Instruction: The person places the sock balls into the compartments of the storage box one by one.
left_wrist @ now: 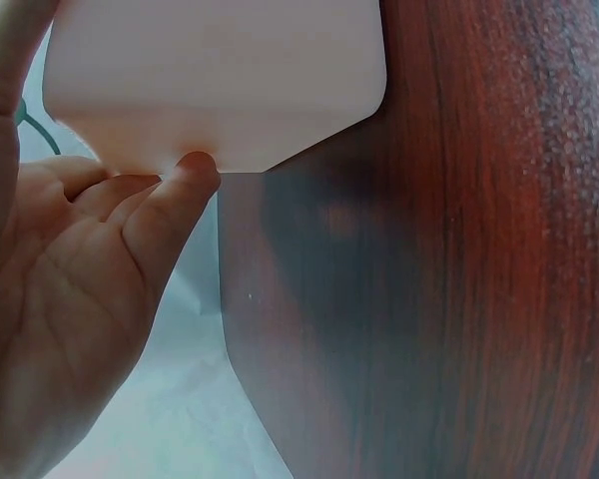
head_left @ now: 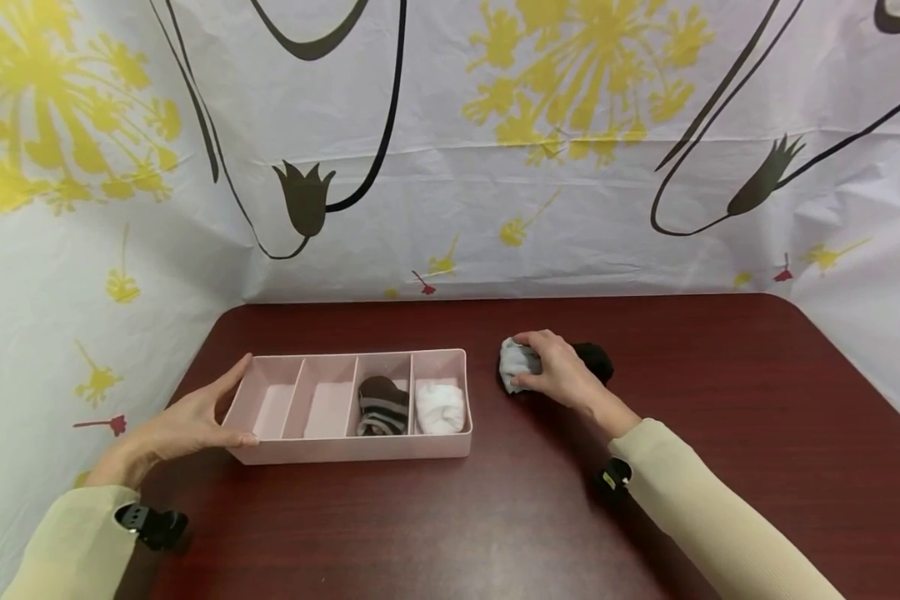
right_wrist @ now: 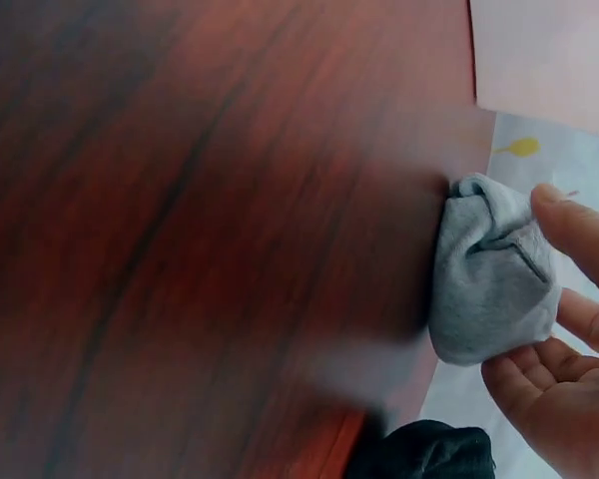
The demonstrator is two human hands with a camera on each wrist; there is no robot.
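Observation:
My left hand (head_left: 176, 429) grips the left end of a pink divided box (head_left: 352, 450), thumb at the near corner and fingers at the far one. In the left wrist view the thumb presses the end wall of the box (left_wrist: 215, 60). A brown, grey and black striped folded sock (head_left: 382, 404) lies in the third compartment from the left, a white rolled sock (head_left: 440, 408) in the rightmost. Right of the box, my right hand (head_left: 562, 371) holds a grey folded sock (right_wrist: 494, 274) between thumb and fingers. A black bundle (head_left: 595, 361), partly hidden by that hand, lies beside it.
The box stands on a dark red-brown wooden table (head_left: 435, 525). Behind and beside the table hangs a white sheet (head_left: 420, 225) with yellow and dark plant prints. Bands with black devices (head_left: 153, 525) are on both wrists.

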